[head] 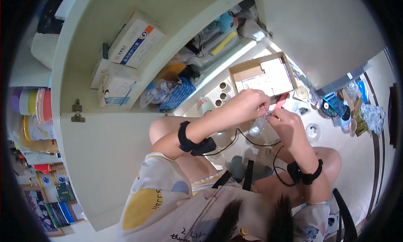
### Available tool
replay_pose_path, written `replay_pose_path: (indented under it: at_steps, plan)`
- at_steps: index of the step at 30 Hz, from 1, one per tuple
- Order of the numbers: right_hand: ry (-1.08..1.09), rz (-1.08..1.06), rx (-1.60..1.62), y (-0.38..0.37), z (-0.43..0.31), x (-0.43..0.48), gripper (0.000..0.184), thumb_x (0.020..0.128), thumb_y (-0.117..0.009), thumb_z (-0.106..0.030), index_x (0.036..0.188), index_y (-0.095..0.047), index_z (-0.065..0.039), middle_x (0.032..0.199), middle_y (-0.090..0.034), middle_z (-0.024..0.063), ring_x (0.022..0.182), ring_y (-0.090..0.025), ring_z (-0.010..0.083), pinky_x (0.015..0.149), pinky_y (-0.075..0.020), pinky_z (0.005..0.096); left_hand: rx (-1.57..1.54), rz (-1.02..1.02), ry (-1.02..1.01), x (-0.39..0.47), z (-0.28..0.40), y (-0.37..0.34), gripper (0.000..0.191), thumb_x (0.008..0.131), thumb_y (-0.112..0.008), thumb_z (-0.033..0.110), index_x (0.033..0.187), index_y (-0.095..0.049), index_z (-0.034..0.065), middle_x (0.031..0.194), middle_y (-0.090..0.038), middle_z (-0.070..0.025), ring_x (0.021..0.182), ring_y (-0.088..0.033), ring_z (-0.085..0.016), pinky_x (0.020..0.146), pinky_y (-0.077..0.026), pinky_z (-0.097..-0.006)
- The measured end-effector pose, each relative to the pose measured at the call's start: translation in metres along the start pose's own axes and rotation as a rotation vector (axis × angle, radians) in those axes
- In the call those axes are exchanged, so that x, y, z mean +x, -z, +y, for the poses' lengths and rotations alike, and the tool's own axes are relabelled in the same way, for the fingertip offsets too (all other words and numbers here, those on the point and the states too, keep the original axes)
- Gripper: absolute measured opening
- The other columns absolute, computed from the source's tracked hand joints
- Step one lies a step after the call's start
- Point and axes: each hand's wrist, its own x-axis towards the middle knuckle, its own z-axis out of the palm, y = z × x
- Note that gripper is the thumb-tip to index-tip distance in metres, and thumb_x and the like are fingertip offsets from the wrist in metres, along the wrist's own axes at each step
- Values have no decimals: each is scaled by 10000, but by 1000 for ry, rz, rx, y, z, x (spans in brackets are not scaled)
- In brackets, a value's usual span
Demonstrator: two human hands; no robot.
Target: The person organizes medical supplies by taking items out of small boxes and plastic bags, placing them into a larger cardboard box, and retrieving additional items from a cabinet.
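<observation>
Both hands meet in front of me, fingertips close together. My left hand point(256, 102) comes in from the left and pinches the top of what looks like a clear plastic bag point(258, 125). My right hand point(286, 124) grips the same gathered plastic from the other side. The bag hangs below the fingers, and its contents are too blurred to tell. Just beyond the hands is a pink-red strip point(281, 100), partly covered by the fingers. Behind them a cardboard box point(234, 80) holds white boxes point(277, 73), brightly lit.
An open cabinet stands at left, with a white printed carton point(135, 39) on its shelf and bagged items in a blue box point(178, 94) lower down. Several cardboard tubes point(223, 85) stand on the floor. At right lie a phone point(336, 105), crumpled foil point(372, 117) and a round clear container point(313, 133).
</observation>
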Motion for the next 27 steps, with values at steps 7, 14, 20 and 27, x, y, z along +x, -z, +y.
replay_pose_path:
  at_steps: [7,14,20,27]
  plan:
    - [20,-4,52,7,-5,2,23,677,-543,-46,664,-531,-30,679,-487,88,626,-559,245,537,-454,354,52,175,-34,-5,-12,-9,104,722,-619,78,778,-568,7,730,-591,-155,728,-587,-319,657,-463,-392]
    - [3,1,28,-4,-2,2,48,652,-624,-71,681,-592,-49,713,-514,71,659,-559,229,530,-464,339,-75,186,-26,-13,-5,-15,108,710,-589,81,770,-580,-9,729,-593,-163,708,-592,-335,649,-473,-394]
    - [14,159,-24,7,-16,19,110,609,-694,-98,665,-614,-46,855,-554,79,787,-539,229,572,-462,338,-125,234,-48,-21,-3,-15,109,708,-599,103,749,-607,2,713,-593,-166,695,-591,-335,644,-474,-396]
    - [-37,65,37,-5,-7,11,155,572,-733,-58,677,-623,-22,706,-574,64,672,-561,230,582,-460,335,-159,266,-53,-28,-7,-29,146,711,-615,128,772,-626,-4,733,-611,-176,696,-601,-341,656,-477,-409]
